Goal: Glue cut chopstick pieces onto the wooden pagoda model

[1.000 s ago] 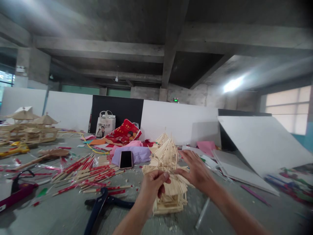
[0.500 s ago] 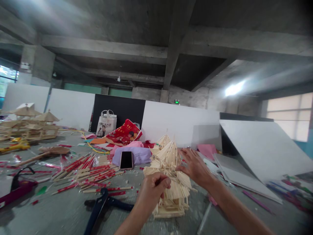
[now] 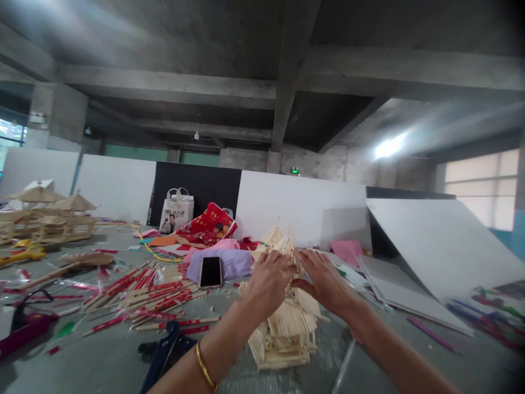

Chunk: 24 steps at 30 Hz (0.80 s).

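A small pagoda model built of pale wooden sticks stands on the grey floor in front of me. My left hand, with a gold bangle on its wrist, has its fingers curled onto the top of the model's roof. My right hand lies against the right side of the same roof peak, fingers stretched out and thumb apart below them. The roof's tip is partly hidden behind both hands.
A black phone leans on a lilac cloth. A pile of red-wrapped sticks and blue-handled cutters lie to the left. Larger stick pavilions stand far left. White boards lean at the right.
My left hand has risen from the lower eaves up to the roof's top. My right hand has closed in beside it on the peak.
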Tool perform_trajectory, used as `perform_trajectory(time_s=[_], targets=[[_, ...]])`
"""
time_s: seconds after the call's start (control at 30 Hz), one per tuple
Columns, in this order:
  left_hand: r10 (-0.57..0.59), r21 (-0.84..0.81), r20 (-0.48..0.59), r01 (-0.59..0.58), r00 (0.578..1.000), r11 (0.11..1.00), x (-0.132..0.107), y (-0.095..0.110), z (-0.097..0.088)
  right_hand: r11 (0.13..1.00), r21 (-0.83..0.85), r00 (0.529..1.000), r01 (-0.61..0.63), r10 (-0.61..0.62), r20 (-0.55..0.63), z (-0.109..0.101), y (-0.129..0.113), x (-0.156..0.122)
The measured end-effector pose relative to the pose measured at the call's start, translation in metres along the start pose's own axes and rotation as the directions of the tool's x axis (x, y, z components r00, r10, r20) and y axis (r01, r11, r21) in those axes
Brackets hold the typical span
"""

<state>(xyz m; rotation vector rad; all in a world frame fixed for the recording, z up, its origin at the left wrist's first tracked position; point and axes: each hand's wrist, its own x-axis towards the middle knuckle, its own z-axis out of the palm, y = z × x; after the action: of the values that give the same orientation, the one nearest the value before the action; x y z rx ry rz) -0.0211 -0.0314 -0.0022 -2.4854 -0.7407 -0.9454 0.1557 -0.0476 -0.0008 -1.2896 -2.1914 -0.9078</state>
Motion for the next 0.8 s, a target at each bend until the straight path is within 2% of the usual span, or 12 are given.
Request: perform_trajectory(time_s=[0.13,0.33,0.53,0.63,0.7,0.8], targets=[[0.022,0.055,0.011,-0.023,1.0,0.998,0.001,0.001,0.002,0.999,0.049,1.0,-0.008,0.009,-0.023,0.002,0.0,-0.006],[0.011,0.105,0.026,-0.013,1.0,0.994,-0.001,0.001,0.008,0.99,0.132,0.989,-0.037,0.055,-0.138,0.01,-0.003,-0.017],[0.008,0.091,0.006,-0.009,1.0,0.996,-0.004,0.004,0.006,0.959,0.243,0.959,-0.147,0.198,-0.204,0.006,-0.02,-0.024],[0.011,0.065,-0.002,-0.011,1.0,0.998,-0.005,0.006,0.007,0.873,0.388,0.93,-0.294,0.355,-0.094,0.003,-0.03,-0.024],[0.012,0.049,-0.002,-0.012,1.0,0.999,-0.006,0.006,0.009,0.788,0.457,0.89,-0.412,0.457,0.015,0.004,-0.033,-0.021],[0.005,0.037,-0.01,-0.005,1.0,0.999,-0.006,0.006,0.011,0.685,0.511,0.835,-0.519,0.536,0.128,0.011,-0.033,-0.016]])
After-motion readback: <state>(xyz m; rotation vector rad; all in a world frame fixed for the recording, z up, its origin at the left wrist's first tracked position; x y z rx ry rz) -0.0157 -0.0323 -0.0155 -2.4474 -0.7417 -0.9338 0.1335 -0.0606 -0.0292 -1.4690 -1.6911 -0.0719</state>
